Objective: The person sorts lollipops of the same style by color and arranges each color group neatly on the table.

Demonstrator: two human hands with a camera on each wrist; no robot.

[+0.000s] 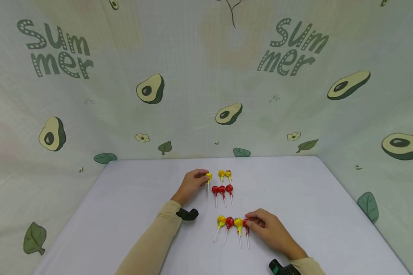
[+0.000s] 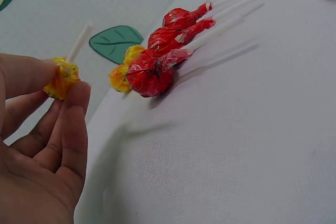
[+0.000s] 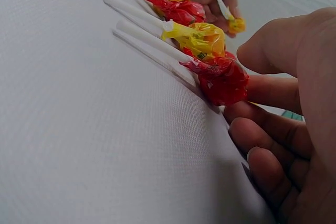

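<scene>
Avocado-printed cloth point(image 1: 189, 114) backs a white table point(image 1: 141, 191), where the head view shows the left hand point(image 1: 191, 186) holding a yellow lollipop point(image 1: 209, 176) just left of two far yellow lollipops point(image 1: 221, 173), with three red lollipops point(image 1: 222, 189) nearer and the right hand point(image 1: 269, 230) at the right end of a near mixed row point(image 1: 230, 222). From the left wrist, thumb and fingertips pinch the yellow wrapper, seemingly mid-sorting by colour; next calls for aligning and releasing it. From the right wrist, thumb and index finger curl about the end red lollipop point(image 3: 224, 82).
</scene>
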